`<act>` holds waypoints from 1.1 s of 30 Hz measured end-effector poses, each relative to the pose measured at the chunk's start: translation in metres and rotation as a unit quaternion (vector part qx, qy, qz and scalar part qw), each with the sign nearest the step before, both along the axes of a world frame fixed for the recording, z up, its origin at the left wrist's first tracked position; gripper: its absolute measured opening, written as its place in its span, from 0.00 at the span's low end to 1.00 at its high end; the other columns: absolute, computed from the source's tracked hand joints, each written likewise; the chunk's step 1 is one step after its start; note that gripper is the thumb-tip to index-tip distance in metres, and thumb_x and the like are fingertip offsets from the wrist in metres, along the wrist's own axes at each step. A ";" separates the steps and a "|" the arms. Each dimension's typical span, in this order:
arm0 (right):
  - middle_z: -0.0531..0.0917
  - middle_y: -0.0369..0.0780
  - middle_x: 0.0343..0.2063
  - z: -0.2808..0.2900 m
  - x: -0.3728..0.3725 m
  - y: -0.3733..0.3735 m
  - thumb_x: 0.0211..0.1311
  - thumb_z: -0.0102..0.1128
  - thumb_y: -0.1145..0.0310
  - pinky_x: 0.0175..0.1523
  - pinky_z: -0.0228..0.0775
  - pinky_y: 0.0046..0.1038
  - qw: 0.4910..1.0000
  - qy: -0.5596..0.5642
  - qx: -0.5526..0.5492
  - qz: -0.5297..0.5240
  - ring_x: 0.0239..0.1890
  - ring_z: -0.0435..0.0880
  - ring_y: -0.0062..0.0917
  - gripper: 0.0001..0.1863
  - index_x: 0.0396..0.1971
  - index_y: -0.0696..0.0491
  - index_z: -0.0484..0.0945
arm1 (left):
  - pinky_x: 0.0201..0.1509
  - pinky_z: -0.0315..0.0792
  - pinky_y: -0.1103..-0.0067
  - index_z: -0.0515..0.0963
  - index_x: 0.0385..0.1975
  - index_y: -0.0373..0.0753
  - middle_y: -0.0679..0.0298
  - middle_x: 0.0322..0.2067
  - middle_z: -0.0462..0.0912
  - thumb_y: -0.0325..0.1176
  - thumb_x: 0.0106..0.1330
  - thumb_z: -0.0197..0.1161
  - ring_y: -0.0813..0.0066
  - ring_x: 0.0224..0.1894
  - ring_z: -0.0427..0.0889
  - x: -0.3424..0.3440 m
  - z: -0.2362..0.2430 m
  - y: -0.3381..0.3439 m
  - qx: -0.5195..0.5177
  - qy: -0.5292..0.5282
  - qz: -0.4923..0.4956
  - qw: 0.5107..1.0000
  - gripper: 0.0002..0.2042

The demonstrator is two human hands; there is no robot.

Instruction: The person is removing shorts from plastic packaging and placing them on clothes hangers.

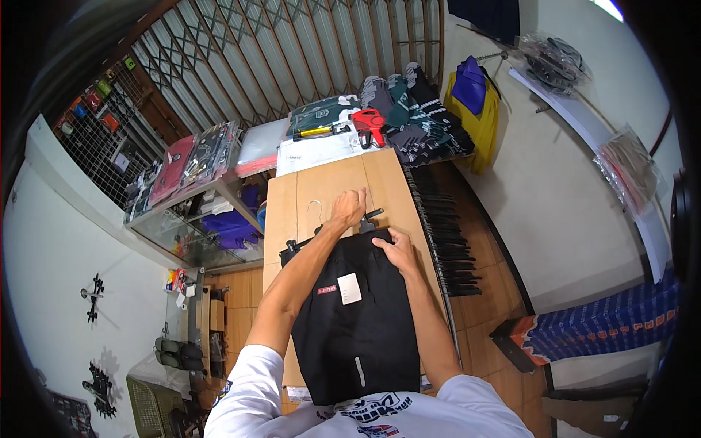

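Black shorts [363, 319] lie spread over the tan cardboard-coloured tabletop [290, 187], waistband toward the far side. A white tag [350, 289] and a small red label sit on their front. Along the waistband runs a black clip hanger [376, 214], its wire hook pointing away from me. My left hand [349, 209] is closed over the hanger bar beside the right-hand clip; its fingertips are partly hidden. With thumb on top, my right hand [397, 250] pinches the waistband's right corner just below that clip.
A red handheld tool [369, 128] and a yellow-black tool [321, 131] lie at the table's far end near folded clothes [420, 109]. Black hangers [453, 248] line the right side. A glass case [190, 230] stands left, a blue patterned box [599, 325] right.
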State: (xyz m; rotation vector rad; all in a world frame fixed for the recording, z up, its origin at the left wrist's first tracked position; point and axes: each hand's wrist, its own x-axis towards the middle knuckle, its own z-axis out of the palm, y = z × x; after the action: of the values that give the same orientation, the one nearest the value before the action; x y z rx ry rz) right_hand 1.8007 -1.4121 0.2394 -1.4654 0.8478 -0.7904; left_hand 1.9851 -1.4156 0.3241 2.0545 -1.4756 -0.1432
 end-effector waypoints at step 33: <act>0.85 0.39 0.37 0.054 -0.073 0.035 0.53 0.70 0.74 0.44 0.74 0.22 0.988 -0.096 0.118 -0.013 0.37 0.83 0.21 0.15 0.40 0.63 0.82 | 0.56 0.68 0.65 0.75 0.45 0.30 0.46 0.43 0.79 0.36 0.62 0.63 0.49 0.48 0.77 -0.080 0.022 0.131 -0.263 0.030 0.037 0.964 0.17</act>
State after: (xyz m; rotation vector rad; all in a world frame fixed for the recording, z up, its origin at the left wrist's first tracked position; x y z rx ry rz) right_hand 1.7273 -1.3774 0.2937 -1.1521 0.7861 -0.8074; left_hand 1.9052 -1.2846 0.3465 1.6503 -1.2331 0.1975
